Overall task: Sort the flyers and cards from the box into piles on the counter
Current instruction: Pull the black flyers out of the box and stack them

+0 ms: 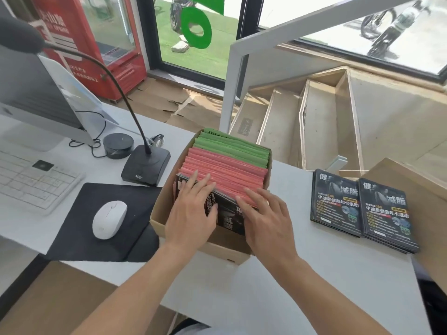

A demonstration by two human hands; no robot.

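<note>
With two piles point(362, 206) already on the counter point(302, 262), the left hand point(193, 211) and right hand point(264, 218), fingers spread, press the black flyers point(227, 213) in the box point(159, 209), probably needing next to pinch and lift a batch.

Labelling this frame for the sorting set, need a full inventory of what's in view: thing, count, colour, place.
cardboard box: 1, brown, centre of the counter
black flyers: a batch, front of the box, under both hands
pink cards: a batch, middle of the box
green cards: a batch, back of the box
flyer piles: 2, black, side by side on the counter right of the box
mouse: 1, white, on the mouse pad
mouse pad: 1, black, left of the box
keyboard: 1, white, far left
desk microphone: 1, black, behind the pad
round puck: 1, black, by the microphone base
monitor: 1, grey, back left
counter: 1, white
left hand: on the black flyers
right hand: on the black flyers
</note>
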